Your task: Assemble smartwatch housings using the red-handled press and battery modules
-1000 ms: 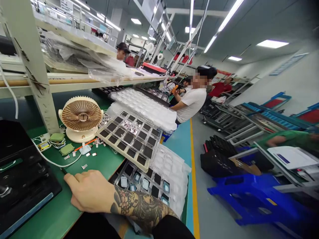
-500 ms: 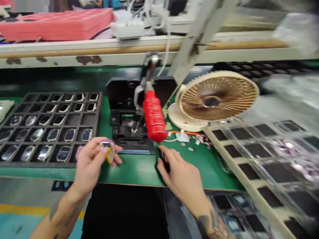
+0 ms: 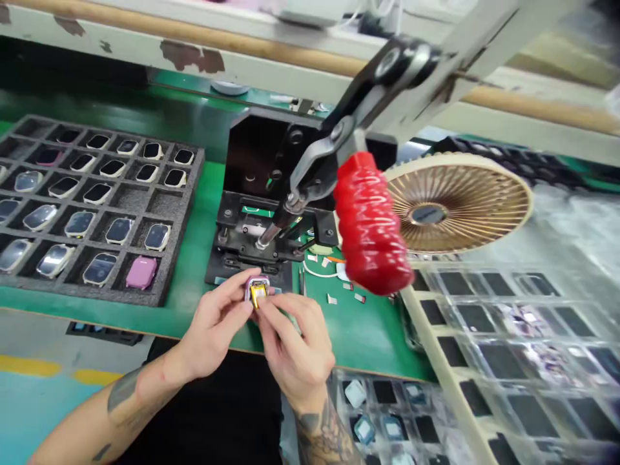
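Observation:
My left hand (image 3: 209,330) grips a small purple watch case (image 3: 248,285) between thumb and fingers, its open inner side facing up. A yellow battery (image 3: 258,292) sits at the case opening, partly covered by fingertips. From the right, my right hand (image 3: 301,345) pinches the battery's edge; I cannot tell if it also touches the case. Just behind both hands stands a black press fixture (image 3: 256,248) with a red-handled lever (image 3: 372,223). Dark tweezers (image 3: 303,281) lie on the green mat behind my right hand.
A grey foam tray (image 3: 167,284) at left holds several watches and a purple case (image 3: 141,272). A beige fan (image 3: 455,203) stands at right, beside slanted trays (image 3: 426,329) of parts. Small connector pieces (image 3: 332,299) lie on the mat. Another parts tray (image 3: 382,374) sits below the edge.
My right hand has left the dark tool on the mat and come to the battery in my left hand. The view has tilted down and shifted, so the red handle looks larger and further right.

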A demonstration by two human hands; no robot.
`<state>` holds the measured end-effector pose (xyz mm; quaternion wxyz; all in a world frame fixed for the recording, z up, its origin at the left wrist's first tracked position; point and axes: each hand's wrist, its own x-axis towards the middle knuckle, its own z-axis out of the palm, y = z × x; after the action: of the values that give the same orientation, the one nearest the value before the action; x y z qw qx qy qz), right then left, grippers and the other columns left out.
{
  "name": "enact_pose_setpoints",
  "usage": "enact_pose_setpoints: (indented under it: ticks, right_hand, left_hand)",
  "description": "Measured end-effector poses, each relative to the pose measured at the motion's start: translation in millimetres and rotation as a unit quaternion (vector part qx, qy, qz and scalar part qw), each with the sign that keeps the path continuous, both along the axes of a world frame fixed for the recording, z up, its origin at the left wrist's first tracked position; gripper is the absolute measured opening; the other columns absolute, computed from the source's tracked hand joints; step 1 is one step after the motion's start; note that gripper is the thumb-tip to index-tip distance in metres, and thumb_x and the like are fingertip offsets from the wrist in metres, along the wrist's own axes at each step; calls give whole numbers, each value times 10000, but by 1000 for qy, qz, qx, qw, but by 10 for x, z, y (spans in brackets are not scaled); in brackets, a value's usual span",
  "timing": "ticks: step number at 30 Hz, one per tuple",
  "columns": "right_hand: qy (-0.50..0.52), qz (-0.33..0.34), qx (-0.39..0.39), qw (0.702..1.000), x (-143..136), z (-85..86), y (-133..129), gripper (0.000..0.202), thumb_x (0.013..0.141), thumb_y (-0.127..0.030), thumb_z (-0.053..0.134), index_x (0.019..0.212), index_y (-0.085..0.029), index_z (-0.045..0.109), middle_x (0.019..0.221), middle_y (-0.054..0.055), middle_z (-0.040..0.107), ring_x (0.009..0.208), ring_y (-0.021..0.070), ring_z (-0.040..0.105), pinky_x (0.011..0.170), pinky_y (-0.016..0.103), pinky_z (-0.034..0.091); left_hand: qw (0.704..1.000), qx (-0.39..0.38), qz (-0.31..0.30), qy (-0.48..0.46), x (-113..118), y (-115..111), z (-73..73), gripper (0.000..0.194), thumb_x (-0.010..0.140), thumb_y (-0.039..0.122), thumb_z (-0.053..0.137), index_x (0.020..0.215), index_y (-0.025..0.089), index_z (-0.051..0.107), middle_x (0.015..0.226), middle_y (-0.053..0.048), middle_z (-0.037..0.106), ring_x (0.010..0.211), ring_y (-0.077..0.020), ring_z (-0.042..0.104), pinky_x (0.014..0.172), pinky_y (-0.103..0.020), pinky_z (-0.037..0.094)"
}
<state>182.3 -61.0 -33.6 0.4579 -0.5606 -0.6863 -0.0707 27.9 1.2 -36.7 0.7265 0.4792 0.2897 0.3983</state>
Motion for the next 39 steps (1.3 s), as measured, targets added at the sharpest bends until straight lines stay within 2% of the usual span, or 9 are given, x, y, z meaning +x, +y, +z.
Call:
enact_pose_setpoints:
  ticks: [5,8,12,17,22,27,30,33,39]
  right_hand:
    - [-1,15,-47,999,95,81,-156,331,1019,-70,743,1324,-195,777,1156,101,738,1079,235,712,910,396,639]
    - [4,-62,-78,995,309,145,-248,306,1049,-159,722,1348,-215,759,1170,100,712,1050,234,718,898,391,635]
    - [-82,-138,-228,960,556,123,-278,464,1098,-358,679,1523,-177,638,974,60,718,827,228,689,762,378,596]
    - [-50,-82,-274,957,634,101,-398,330,1105,-193,544,1371,-212,738,915,47,729,795,205,702,721,338,569]
    - [249,94,-184,946,662,189,-645,298,1112,-241,559,1335,-272,753,906,50,683,791,222,698,695,378,609]
    - [143,-31,-33,989,575,115,-514,321,989,-99,741,1268,-246,805,945,61,717,828,210,675,746,383,592]
    - [77,-110,-69,989,557,67,-407,200,1032,-148,733,1188,-234,825,965,63,776,832,207,722,739,362,589]
    - [140,-183,-71,971,497,49,-383,133,1051,-182,742,1145,-217,830,979,62,802,804,200,761,730,353,613]
    - [292,-46,17,955,154,38,-309,223,1019,-132,752,1191,-257,819,1103,91,814,963,268,817,746,444,712]
  left_hand:
    - [1000,-13,20,-4,8,-2,35,387,1101,315,750,1467,191,732,1196,-114,886,1084,-255,871,959,-330,710]
    - [999,-42,8,-12,4,-12,65,350,1113,336,738,1426,181,728,1129,-118,888,948,-246,884,833,-324,730]
    - [999,-49,-5,10,-17,-37,101,286,1095,347,769,1318,170,754,1154,-133,887,913,-232,881,792,-297,723]
    - [999,-39,17,26,10,-49,110,285,1095,353,766,1314,172,732,1044,-101,891,834,-209,873,743,-267,707]
    - [999,-47,27,1,68,-41,128,294,1092,317,752,1336,155,721,955,-82,876,777,-189,856,691,-242,678]
    - [999,-42,23,5,70,-50,109,292,1076,295,765,1328,149,740,997,-100,880,799,-198,859,679,-243,666]
    - [999,-40,27,8,56,-62,92,298,1079,306,759,1330,147,740,975,-89,871,773,-200,853,666,-254,667]
    - [999,-34,24,19,49,-60,87,298,1091,316,743,1337,149,742,951,-76,858,764,-199,848,676,-266,674]
    - [998,-23,11,50,53,-36,81,364,1063,317,785,1393,174,729,1087,-100,862,876,-227,863,758,-298,696]
